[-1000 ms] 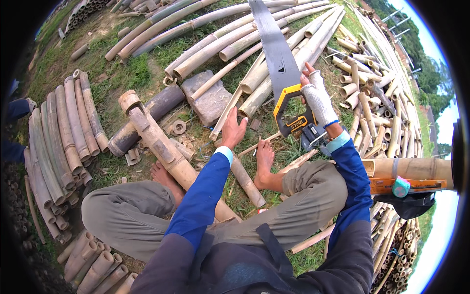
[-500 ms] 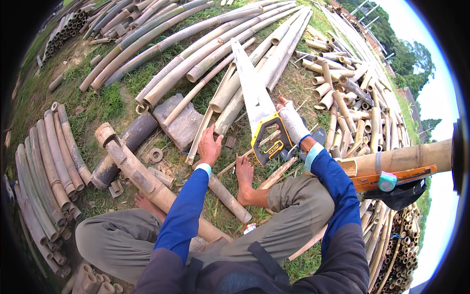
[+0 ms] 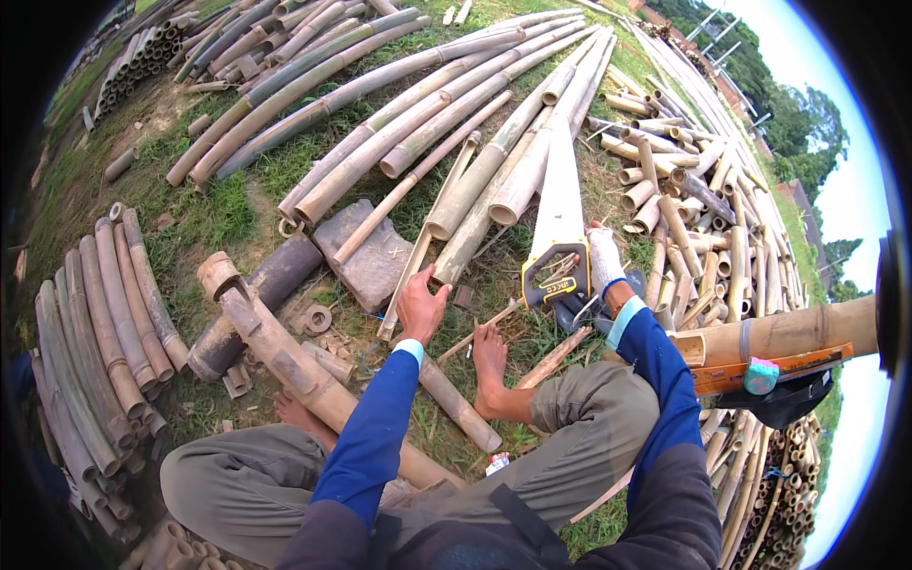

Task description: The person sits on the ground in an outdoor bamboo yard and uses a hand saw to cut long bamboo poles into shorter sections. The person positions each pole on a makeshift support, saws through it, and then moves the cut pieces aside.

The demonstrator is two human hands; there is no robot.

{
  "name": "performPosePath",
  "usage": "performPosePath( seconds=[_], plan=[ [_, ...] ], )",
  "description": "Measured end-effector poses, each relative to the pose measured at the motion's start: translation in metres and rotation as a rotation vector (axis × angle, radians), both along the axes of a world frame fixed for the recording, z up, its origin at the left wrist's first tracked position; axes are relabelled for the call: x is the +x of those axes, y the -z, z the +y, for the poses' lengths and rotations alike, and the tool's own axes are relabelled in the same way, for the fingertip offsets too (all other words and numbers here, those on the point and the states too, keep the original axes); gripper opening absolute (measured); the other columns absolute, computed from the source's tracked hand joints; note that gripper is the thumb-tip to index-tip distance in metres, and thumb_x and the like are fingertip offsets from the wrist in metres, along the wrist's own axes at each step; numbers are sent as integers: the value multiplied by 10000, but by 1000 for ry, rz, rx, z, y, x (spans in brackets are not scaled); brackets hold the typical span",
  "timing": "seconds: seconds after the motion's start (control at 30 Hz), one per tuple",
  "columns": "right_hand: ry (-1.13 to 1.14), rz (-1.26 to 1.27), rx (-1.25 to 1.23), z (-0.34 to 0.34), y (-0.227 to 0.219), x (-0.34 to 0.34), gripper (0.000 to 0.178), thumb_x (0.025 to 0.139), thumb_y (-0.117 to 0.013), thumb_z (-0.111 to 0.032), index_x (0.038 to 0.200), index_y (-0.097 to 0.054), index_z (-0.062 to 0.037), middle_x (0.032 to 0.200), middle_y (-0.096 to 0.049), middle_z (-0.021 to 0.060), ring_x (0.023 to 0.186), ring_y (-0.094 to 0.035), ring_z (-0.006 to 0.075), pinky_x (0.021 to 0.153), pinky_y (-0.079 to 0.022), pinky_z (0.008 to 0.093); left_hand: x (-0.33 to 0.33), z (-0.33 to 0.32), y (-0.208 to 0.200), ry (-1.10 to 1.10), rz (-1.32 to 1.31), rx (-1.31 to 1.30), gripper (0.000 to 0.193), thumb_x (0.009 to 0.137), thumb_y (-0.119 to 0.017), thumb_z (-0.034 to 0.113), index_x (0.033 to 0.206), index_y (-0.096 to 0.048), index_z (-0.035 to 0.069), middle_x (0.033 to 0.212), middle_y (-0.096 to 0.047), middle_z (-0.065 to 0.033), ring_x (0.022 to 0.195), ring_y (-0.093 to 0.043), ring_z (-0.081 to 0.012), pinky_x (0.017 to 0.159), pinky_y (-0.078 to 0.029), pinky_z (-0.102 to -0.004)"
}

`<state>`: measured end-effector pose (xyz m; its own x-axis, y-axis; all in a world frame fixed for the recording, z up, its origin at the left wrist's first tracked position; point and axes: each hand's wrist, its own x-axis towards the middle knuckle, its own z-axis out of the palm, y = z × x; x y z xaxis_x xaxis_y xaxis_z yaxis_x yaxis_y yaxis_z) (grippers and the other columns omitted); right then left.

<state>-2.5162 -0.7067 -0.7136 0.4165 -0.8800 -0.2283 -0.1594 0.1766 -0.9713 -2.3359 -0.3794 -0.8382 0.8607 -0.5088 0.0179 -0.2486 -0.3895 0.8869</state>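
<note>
- Here, closest in, a notched bamboo trunk (image 3: 334, 401) slants between the bare feet (image 3: 491, 372).
- The left hand (image 3: 421, 306), fingers bent, is at a split bamboo strip (image 3: 390, 321) — whether it grips, I can't tell.
- The right hand (image 3: 605, 262), in a white glove (image 3: 606, 252), seems clamped on a hand saw (image 3: 559, 204) by its handle's right side — blade pointing away.
- Beyond and left, a thin pole (image 3: 418, 176) crosses a stone block (image 3: 369, 264).
- Farther, long bamboo poles (image 3: 372, 155) lie on grass (image 3: 228, 206); cut pieces (image 3: 698, 195) are heaped at right.
</note>
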Motion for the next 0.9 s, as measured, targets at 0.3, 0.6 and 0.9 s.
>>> performPosePath(
  seconds=[0.3, 0.6, 0.9],
  plan=[
    [301, 476, -570, -81, 56, -40, 744, 983, -661, -246, 1612, -389, 44, 1262, -623, 233, 639, -679, 236, 452, -550, 348, 0, -1, -5, 26, -13, 17, 570, 881, -883, 272, 1389, -734, 61, 1343, -756, -168, 1198, -735, -368, 1030, -569, -459],
    [309, 725, -603, -74, 113, 10, 720, 944, -716, -318, 1528, -473, 27, 1399, -530, 333, 1257, -574, 492, 1076, -482, 540, 0, 0, -1, 41, -8, 21, 587, 883, -882, 271, 1402, -711, 54, 1312, -756, -172, 1168, -741, -372, 1003, -582, -454],
    [136, 808, -904, -39, 157, 65, 745, 927, -743, -337, 1518, -514, 56, 1354, -577, 313, 1273, -567, 470, 1114, -452, 531, 74, 15, -10, 449, 26, 103, 383, 965, -815, 281, 1252, -796, 29, 1109, -815, -193, 992, -785, -386, 919, -614, -458]
  ],
)
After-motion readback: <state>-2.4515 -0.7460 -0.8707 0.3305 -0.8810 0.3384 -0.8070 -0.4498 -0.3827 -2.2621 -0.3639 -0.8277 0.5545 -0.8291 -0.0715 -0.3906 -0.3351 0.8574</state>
